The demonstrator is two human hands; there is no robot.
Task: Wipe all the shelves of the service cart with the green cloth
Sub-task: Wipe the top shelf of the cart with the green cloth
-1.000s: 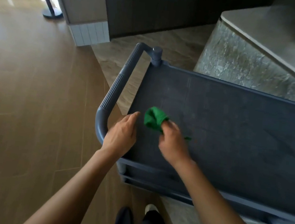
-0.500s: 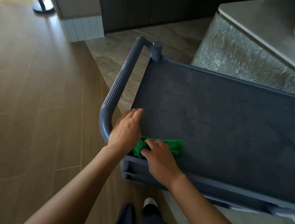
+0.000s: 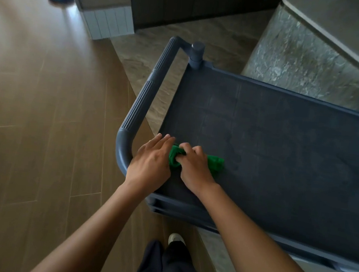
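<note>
Right now I am working on the top shelf of the service cart, down at the corner next to the cart handle. My right hand is closing around the green cloth and pressing it flat on the shelf, with one bunched end of the cloth poking out by my fingers and the other end sticking out on the side away from the handle. My left hand is lying flat with its fingers together, right beside the cloth, between the cloth and the handle. It is touching the shelf edge, and I cannot tell if it is also holding the cloth.

I think I am only starting. I am wiping one small corner near the handle, and the big part of the top shelf away from the handle looks like it is waiting for me. I cannot tell which parts are clean. Another shelf edge is peeking out below, near my legs, and I am guessing the lower shelves are not done yet.
</note>
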